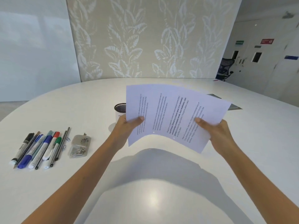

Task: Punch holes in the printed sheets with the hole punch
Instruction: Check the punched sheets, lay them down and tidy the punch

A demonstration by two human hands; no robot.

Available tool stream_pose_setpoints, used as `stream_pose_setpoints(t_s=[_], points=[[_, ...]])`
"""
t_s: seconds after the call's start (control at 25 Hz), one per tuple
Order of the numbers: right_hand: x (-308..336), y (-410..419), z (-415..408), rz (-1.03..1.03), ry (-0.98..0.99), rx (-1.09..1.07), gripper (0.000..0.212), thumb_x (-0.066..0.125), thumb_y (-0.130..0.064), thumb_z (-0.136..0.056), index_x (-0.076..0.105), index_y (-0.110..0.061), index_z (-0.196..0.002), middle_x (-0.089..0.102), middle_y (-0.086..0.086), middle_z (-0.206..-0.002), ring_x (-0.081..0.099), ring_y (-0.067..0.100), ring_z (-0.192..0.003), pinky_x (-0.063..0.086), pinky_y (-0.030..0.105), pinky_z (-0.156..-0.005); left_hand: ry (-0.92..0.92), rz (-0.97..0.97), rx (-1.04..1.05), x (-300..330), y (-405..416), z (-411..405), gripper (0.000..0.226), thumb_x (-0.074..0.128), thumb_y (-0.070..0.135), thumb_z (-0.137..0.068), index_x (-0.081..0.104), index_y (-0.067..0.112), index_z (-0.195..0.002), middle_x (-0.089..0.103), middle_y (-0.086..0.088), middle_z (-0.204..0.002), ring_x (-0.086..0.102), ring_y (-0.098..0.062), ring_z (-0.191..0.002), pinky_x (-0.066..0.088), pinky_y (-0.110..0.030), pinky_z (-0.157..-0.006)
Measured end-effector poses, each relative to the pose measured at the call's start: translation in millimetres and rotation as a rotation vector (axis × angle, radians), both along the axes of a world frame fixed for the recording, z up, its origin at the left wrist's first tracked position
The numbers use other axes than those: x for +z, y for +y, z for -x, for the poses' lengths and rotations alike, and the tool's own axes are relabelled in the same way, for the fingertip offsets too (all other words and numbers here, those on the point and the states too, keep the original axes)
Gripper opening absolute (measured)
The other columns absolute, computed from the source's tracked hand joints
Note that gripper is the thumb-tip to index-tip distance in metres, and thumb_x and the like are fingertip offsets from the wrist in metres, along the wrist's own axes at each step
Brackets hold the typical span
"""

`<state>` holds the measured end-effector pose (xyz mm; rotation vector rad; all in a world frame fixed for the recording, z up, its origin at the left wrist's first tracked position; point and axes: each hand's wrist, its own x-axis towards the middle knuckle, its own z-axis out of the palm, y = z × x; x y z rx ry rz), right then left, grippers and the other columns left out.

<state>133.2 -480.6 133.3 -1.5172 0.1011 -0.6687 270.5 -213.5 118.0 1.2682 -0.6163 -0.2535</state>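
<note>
Several printed sheets (169, 113) are fanned out and held up above the white table (80, 101), text running sideways. My left hand (127, 125) grips their left lower edge, thumb on top. My right hand (215, 131) grips the right lower edge, thumb on the front. Two small round holes show near the sheets' lower edge. No hole punch can be picked out in this view; the sheets hide the table behind them.
A row of markers and pens (37, 147) lies at the left. Beside it is a small clear box of clips (80, 146). A black mesh cup (120, 110) stands behind the sheets' left edge. A grey panel (234, 106) is set into the table at the right.
</note>
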Motion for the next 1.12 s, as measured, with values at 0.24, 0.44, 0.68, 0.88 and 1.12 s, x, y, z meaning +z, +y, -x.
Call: stream_pose_setpoints(t_s=[0.24,0.44,0.68,0.88,1.12], points=[[-35,7,-1,-0.079,0.150,-0.022,0.034,0.081,-0.022,-0.065,0.073,-0.015,-0.098,0.076,0.004,-0.104,0.072,0.024,-0.094,0.058,0.040,-0.080,0.020,-0.134,-0.086,-24,-1,3,0.022,0.064,0.027,-0.089,0.070,0.033,-0.109,0.072,0.005,-0.115,0.068,-0.016,-0.106,0.053,-0.038,-0.089],[-28,1,-7,-0.112,0.066,-0.038,0.034,0.082,-0.024,-0.068,0.073,-0.018,-0.100,0.076,0.002,-0.103,0.073,0.022,-0.091,0.059,0.029,-0.068,0.043,-0.035,-0.110,-16,-3,-5,0.027,0.067,0.031,-0.087,0.068,0.031,-0.113,0.071,0.005,-0.117,0.068,-0.016,-0.106,0.057,-0.029,-0.081],[-56,4,-2,-0.180,0.161,-0.083,0.040,0.083,-0.020,-0.065,0.070,-0.018,-0.103,0.075,0.004,-0.105,0.072,0.020,-0.092,0.058,0.024,-0.062,0.069,-0.211,0.043,-32,-6,-8,0.023,0.065,0.019,-0.089,0.067,0.029,-0.109,0.073,0.006,-0.111,0.067,-0.018,-0.107,0.050,-0.042,-0.096],[11,-20,-4,0.279,-0.040,-0.495,0.088,0.081,-0.024,-0.072,0.027,-0.024,-0.141,0.044,-0.002,-0.138,0.045,0.013,-0.124,0.040,0.027,-0.096,-0.155,-0.340,0.027,15,-6,-17,0.024,0.063,0.020,-0.090,0.067,0.016,-0.113,0.072,-0.005,-0.112,0.068,-0.019,-0.097,0.053,-0.042,-0.093],[76,-35,0,0.881,0.203,-0.253,0.027,0.069,-0.033,-0.084,0.068,-0.021,-0.109,0.072,-0.002,-0.102,0.065,0.022,-0.098,0.048,0.042,-0.088,-0.201,-0.451,-0.195,57,-12,-22,0.026,0.069,0.026,-0.086,0.070,0.021,-0.111,0.075,0.000,-0.109,0.072,-0.017,-0.095,0.058,-0.027,-0.076]])
